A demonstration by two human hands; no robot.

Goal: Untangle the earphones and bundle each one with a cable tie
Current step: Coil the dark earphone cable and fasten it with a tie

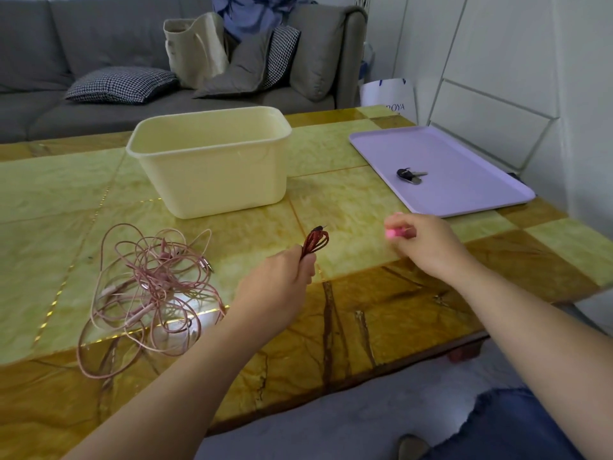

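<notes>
Both bare forearms reach forward and up from the lower edge, the left one slanting in from the lower left. The left hand [282, 277] is curled, back up, its fingers and thumb gripping a red cord [316, 242] that sticks out beyond them. The right hand [428, 244] is well apart to its right, back up, fingertips pinching a small pink piece [396, 233]

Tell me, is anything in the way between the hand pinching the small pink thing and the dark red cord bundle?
Nothing visible. Only bare table lies between the right hand with its pink piece and the red bundle held by the left hand. The cream tub stands farther back.
</notes>
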